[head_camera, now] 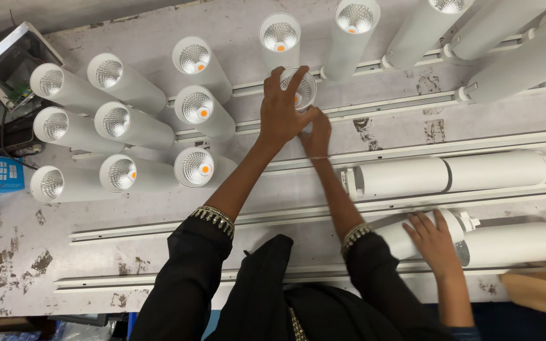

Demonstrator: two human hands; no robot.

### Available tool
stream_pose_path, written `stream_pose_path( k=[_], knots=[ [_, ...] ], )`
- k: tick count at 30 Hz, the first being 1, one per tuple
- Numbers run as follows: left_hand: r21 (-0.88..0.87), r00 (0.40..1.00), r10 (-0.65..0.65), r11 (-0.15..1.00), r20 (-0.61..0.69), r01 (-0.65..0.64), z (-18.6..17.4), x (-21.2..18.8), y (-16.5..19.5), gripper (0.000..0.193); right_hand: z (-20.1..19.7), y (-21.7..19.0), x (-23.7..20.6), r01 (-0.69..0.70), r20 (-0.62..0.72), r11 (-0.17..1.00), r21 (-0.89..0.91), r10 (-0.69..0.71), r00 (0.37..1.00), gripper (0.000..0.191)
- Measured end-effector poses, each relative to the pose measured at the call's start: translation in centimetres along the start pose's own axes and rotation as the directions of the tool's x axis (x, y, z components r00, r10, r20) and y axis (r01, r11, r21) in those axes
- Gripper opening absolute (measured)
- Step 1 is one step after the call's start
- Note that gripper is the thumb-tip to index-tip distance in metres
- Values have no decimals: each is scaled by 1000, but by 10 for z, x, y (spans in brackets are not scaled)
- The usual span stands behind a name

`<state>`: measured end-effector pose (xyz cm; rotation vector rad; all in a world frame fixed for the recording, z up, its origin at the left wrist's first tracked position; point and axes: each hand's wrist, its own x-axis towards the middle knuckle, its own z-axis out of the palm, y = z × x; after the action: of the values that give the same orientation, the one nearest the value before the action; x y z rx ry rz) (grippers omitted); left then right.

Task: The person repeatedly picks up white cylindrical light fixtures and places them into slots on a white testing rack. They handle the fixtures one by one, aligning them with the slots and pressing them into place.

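Both hands on one white lamp, upper centre.
Left hand (282, 113) grips the lamp (303, 89) rim; right hand (316, 134) pinches beneath, seemingly touching it.

A lighting assembly workshop: rows of white cylindrical spotlight housings (124, 82) and long white mounting rails (450, 148) crowd a worn grey workbench (26, 252).

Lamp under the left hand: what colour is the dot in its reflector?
Orange, partly hidden by the left hand on the lamp; head view, the only one.
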<state>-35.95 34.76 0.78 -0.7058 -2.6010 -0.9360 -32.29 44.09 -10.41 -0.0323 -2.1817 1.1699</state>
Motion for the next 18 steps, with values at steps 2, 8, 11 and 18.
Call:
stream_pose_path(
  k=[2, 8, 11, 18],
  knots=[
    [-1, 1000, 11, 1000, -10, -11, 0, -1, 0, 87, 8, -13, -3, -46, -152, 993, -108, 29, 988, 64],
    [-8, 1000, 5, 1000, -2, -5, 3, -2, -2, 88, 12, -24, -2, -344, -187, 912, -225, 306, 934, 60],
    [0, 999, 29, 1000, -19, -29, 4, -4, -3, 88, 13, -22, 1, -393, -153, 886, -246, 365, 918, 63],
    [-82, 999, 23, 996, 32, -20, -3, 0, -4, 87, -27, -5, -22, -328, 129, 875, -356, 393, 910, 78]
  ],
)
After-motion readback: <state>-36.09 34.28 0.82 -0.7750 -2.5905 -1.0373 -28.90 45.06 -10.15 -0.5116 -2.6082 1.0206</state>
